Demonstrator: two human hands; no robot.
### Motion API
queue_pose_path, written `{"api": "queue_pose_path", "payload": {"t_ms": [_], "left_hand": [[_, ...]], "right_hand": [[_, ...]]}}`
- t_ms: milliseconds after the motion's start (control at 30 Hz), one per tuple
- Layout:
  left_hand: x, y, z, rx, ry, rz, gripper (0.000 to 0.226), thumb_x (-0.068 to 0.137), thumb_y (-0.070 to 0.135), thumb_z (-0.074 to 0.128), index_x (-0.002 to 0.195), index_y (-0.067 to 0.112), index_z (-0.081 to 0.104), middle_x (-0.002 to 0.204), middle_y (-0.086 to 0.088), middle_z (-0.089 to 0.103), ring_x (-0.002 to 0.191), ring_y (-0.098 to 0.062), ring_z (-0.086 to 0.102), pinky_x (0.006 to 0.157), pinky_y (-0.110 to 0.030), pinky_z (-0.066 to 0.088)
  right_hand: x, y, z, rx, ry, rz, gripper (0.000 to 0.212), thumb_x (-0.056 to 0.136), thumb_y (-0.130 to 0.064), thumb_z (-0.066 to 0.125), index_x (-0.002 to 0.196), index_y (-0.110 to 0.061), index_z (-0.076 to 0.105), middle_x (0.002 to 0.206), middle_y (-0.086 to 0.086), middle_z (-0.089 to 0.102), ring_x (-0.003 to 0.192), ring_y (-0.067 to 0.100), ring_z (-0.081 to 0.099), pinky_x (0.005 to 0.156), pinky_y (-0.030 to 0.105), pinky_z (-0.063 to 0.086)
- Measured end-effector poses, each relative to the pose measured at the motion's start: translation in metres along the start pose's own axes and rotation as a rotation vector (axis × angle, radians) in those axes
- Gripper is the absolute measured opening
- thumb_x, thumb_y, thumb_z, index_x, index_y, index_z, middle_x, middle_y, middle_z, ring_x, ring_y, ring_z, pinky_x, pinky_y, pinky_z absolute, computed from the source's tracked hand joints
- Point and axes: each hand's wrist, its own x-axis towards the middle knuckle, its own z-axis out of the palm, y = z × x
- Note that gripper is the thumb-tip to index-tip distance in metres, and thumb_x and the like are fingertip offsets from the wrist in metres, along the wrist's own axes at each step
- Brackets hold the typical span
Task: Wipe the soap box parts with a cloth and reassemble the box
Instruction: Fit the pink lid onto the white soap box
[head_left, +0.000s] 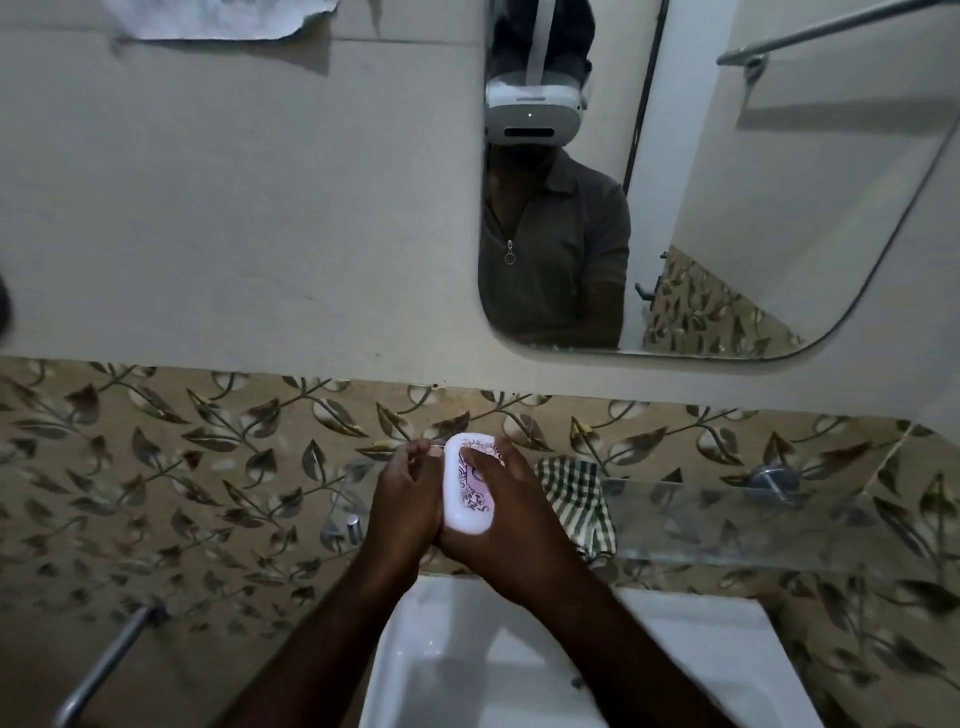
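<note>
Left hand and right hand around the soap box.

Single view: head-worn, wide-angle. Faces forward and down across sink toward tiled wall. Close: left hand, right hand mid-frame, above sink far edge. Mirror upper right shows headset.
</note>
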Motion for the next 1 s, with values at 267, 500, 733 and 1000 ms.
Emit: {"api": "queue_pose_path", "payload": {"t_ms": [267,500,733,1000], "left_hand": [[-0.012,-0.012,0.002,0.236,-0.137,0.281,0.020,0.090,0.013,0.064,0.105,0.025,0.070,0.091,0.019,0.071,0.085,0.010,0.066,0.072,-0.007,0.048],[-0.008,-0.021,0.004,0.202,-0.103,0.230,0.030,0.079,0.037,0.062,0.104,0.026,0.071,0.094,0.011,0.075,0.090,-0.003,0.069,0.082,-0.030,0.055],[0.002,-0.024,0.001,0.155,-0.054,0.180,0.027,0.087,0.036,0.066,0.109,0.022,0.066,0.109,0.002,0.071,0.098,-0.006,0.066,0.086,-0.027,0.053],[-0.017,-0.002,0.024,0.288,0.028,0.528,0.049,0.076,0.049,0.054,0.116,0.022,0.062,0.113,0.009,0.060,0.106,-0.006,0.055,0.092,-0.017,0.040]], "right_hand": [[0.004,0.025,0.007,-0.364,0.011,0.026,0.087,0.069,-0.066,0.045,0.145,-0.024,0.037,0.157,0.009,0.023,0.141,0.030,0.025,0.114,0.038,0.030],[0.001,0.021,0.002,-0.453,-0.073,0.012,0.092,0.070,-0.068,0.032,0.151,-0.025,0.023,0.161,0.011,0.010,0.145,0.031,0.015,0.118,0.038,0.018],[-0.020,0.028,-0.034,-0.300,0.221,0.034,0.082,0.072,-0.067,0.056,0.140,-0.024,0.042,0.142,0.002,0.045,0.132,0.019,0.039,0.110,0.036,0.034],[-0.030,0.032,-0.053,-0.606,0.152,0.509,0.071,0.077,-0.070,0.051,0.132,-0.025,0.042,0.131,0.002,0.048,0.126,0.023,0.043,0.099,0.036,0.039]]}}
